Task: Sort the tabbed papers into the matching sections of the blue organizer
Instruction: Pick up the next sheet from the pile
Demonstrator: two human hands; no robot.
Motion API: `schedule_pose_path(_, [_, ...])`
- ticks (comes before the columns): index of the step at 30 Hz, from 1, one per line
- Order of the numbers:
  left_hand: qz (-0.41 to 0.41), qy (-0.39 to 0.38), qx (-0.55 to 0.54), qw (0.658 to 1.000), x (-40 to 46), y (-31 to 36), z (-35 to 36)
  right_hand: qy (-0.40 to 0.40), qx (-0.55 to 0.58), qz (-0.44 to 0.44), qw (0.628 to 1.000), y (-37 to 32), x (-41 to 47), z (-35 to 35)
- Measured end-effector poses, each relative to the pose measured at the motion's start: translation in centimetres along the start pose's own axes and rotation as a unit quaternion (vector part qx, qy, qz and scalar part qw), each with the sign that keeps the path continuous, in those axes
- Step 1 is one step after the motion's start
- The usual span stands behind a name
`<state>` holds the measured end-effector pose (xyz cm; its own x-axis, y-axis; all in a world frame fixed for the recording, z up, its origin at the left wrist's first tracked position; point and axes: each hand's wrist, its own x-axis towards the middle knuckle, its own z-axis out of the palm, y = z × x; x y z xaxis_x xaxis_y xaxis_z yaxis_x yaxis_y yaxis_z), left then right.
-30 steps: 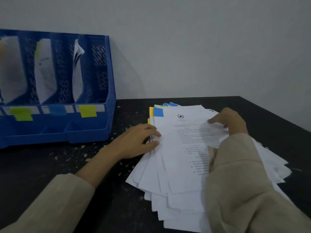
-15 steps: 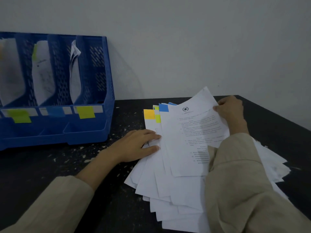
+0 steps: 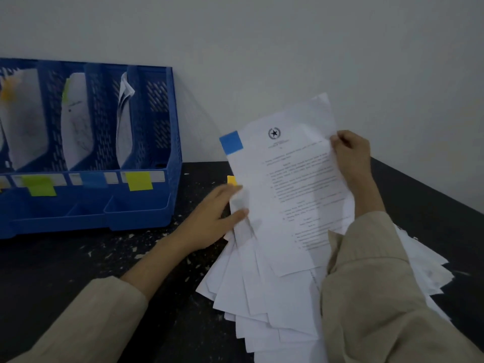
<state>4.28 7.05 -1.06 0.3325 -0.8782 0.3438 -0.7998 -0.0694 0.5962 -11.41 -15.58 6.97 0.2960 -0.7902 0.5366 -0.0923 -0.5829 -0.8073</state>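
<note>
Now blue-tabbed paper [image 3: 293, 195] in right hand [image 3: 352, 155]; left hand [image 3: 209, 221] beneath.

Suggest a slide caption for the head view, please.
Right hand lifts blue-tabbed sheet beside blue organizer.

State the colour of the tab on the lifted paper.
Blue tab, seen in the head view.

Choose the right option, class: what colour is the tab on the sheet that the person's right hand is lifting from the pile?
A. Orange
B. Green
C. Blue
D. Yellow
C: the right hand pinches the lifted sheet at its upper right edge, and the tab at the sheet's upper left corner is blue.
</note>
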Motion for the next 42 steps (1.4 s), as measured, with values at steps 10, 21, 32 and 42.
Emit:
schedule_pose_path(10, [0.092, 0.161, -0.115, 0.976, -0.4, 3.2, -7.1, -0.033, 0.218, 0.007, 0.975, -6.2, -1.7, 5.8])
schedule_pose_path(21, [0.018, 0.369, -0.025, 0.929, -5.5, 1.3, -19.7, -0.21, 0.244, -0.078, 0.944, -14.0, -3.8, 12.7])
schedule_pose_path(32, [-0.103, 0.458, 0.055, 0.881, -12.5, -0.6, -25.2, -0.36, 0.207, -0.154, 0.897, -16.3, -8.1, 23.6])
schedule_pose_path(42, [-0.114, 0.5, 0.078, 0.855, -12.6, -0.3, -25.5, -0.379, 0.192, -0.092, 0.901, -13.8, -9.6, 24.4])
